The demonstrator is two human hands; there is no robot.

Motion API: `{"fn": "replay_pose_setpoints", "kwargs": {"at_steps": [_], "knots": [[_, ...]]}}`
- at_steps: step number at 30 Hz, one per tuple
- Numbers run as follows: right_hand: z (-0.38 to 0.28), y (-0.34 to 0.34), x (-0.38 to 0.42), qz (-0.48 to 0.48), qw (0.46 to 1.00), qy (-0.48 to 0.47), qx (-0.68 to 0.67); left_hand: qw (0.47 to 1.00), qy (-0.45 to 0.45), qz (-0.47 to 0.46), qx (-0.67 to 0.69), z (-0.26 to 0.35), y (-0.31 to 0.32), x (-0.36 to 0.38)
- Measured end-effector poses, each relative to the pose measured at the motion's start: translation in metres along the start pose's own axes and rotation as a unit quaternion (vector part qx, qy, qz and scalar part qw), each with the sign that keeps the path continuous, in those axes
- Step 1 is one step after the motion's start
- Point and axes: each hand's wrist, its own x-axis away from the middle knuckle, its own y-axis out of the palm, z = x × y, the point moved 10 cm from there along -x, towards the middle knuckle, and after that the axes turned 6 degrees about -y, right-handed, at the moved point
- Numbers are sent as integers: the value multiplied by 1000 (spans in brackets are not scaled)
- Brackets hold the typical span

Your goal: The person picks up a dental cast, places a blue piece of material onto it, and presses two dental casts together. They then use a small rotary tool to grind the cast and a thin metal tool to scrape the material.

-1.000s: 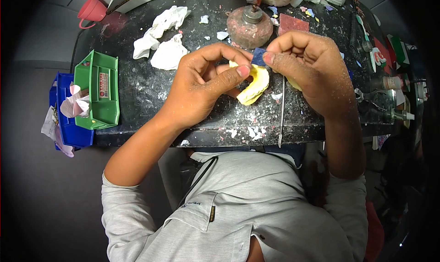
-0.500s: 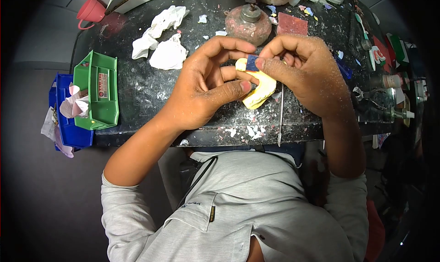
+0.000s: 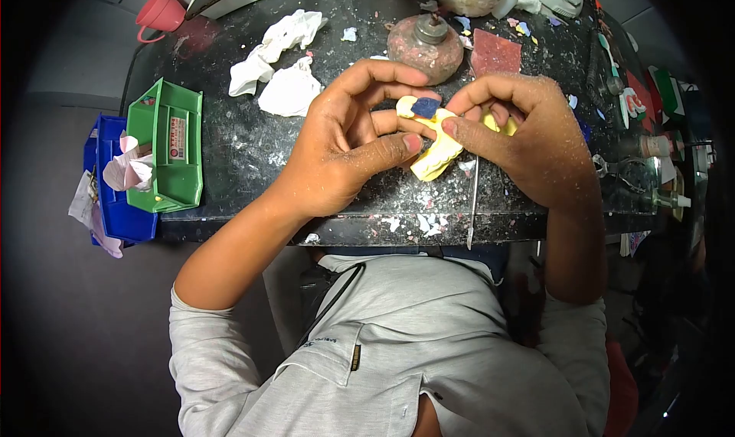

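Observation:
Between my hands, above the bench, is a yellow dental cast (image 3: pixel 438 155) with a row of teeth shapes along its lower edge. My left hand (image 3: pixel 344 135) grips its left side, thumb near the teeth and fingers behind. A dark blue piece (image 3: pixel 425 107) lies on the upper part of the cast. My right hand (image 3: pixel 521 135) has thumb and index finger pressed on the right side of the cast, just right of the blue piece. More yellow shows behind the right fingers.
A metal tool (image 3: pixel 474 200) lies below the cast on the black bench (image 3: pixel 367 226). A glass burner (image 3: pixel 426 48), red wax sheet (image 3: pixel 495 52) and crumpled tissue (image 3: pixel 289 89) are behind. Green bin (image 3: pixel 178 150) and blue bin (image 3: pixel 115 207) stand left; pliers (image 3: pixel 624 171) lie right.
My right thumb and fingers have moved off the blue piece, slightly right and down, onto the cast. The blue piece now shows more fully. The whole view has shifted a little.

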Motion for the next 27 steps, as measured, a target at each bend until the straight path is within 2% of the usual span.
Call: {"fn": "replay_pose_setpoints", "kwargs": {"at_steps": [7, 9, 11, 13, 15, 17, 19, 24, 26, 27], "knots": [[7, -2, 0, 8, 1000, 17, -16, 999, -33, -3, 15, 0, 3, 0], [4, -2, 0, 7, 1000, 13, -21, 990, -84, -39, 104, -8, 3, -3], [-9, -2, 0, 4, 1000, -15, -21, 989, -114, -41, 82, -13, 2, -4], [-12, 1, 2, -5, 999, -27, -21, 950, -173, -122, 230, -24, 20, -1], [-14, 3, 2, -15, 999, -39, -21, 939, -203, -142, 237, -27, 23, 2], [-9, 7, 2, -20, 996, -6, -90, 924, -223, -190, 245, -34, 28, 6], [-9, 5, 2, -26, 996, 4, -84, 929, -207, -220, 215, -30, 32, 6], [-8, -23, 2, -27, 999, -7, -19, 946, -162, -189, 209, -23, 29, 3], [-16, -53, 7, 36, 982, -103, 156, 949, -149, -179, 211, -20, 27, 2], [-12, -57, 9, 35, 982, -104, 156, 952, -138, -170, 212, -17, 25, 1]]}}
